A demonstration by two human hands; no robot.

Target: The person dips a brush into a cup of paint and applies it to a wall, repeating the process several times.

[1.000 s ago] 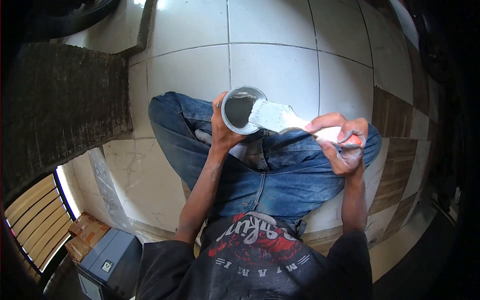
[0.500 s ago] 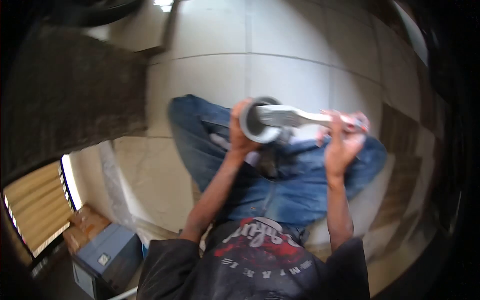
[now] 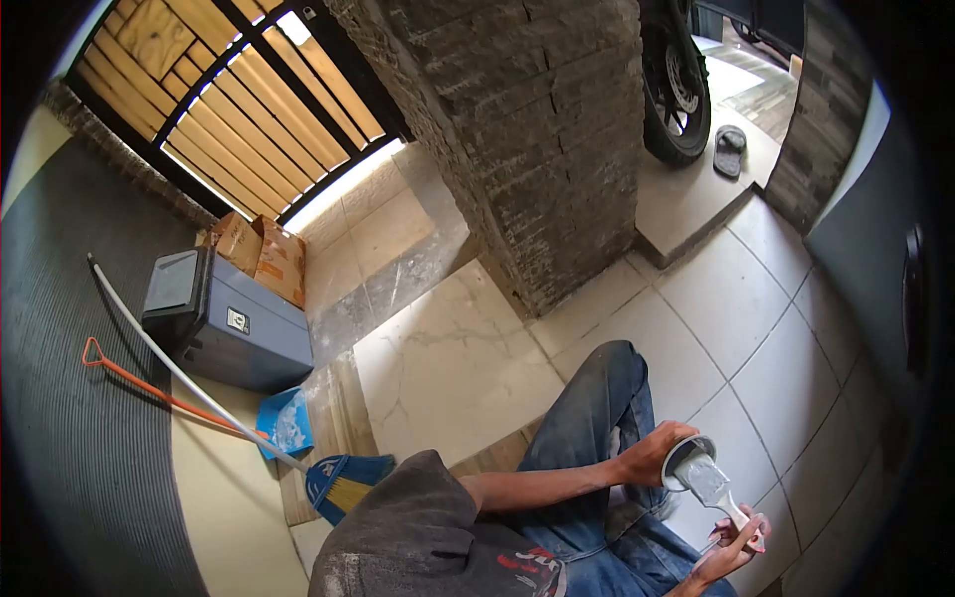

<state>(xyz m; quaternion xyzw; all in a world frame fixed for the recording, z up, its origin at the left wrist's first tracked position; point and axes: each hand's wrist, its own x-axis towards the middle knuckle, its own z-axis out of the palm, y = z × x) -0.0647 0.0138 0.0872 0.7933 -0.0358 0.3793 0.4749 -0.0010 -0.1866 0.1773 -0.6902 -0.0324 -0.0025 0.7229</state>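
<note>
My left hand (image 3: 652, 454) is wrapped round a round, open container (image 3: 672, 463) with a pale rim, tilted above my crossed legs. Between the fingers of my right hand (image 3: 737, 546) is the handle of a wide, flat brush (image 3: 708, 482). Its head is coated in a whitish-grey substance and lies at the container's mouth. Pale smears show on the right fingers. What is deep inside the container is hidden.
A stone-clad pillar (image 3: 557, 129) rises ahead. Left are a grey bin (image 3: 249, 323), cardboard boxes (image 3: 279, 261), a blue dustpan (image 3: 286, 423) and a broom (image 3: 348, 483). A wheel (image 3: 676, 90) and a slipper (image 3: 729, 151) are at the upper right, a wooden gate (image 3: 249, 119) at the upper left.
The view has swung to the left, so pillar, gate and bin show more fully. Both hands now appear lower right, still holding the container and the brush.
</note>
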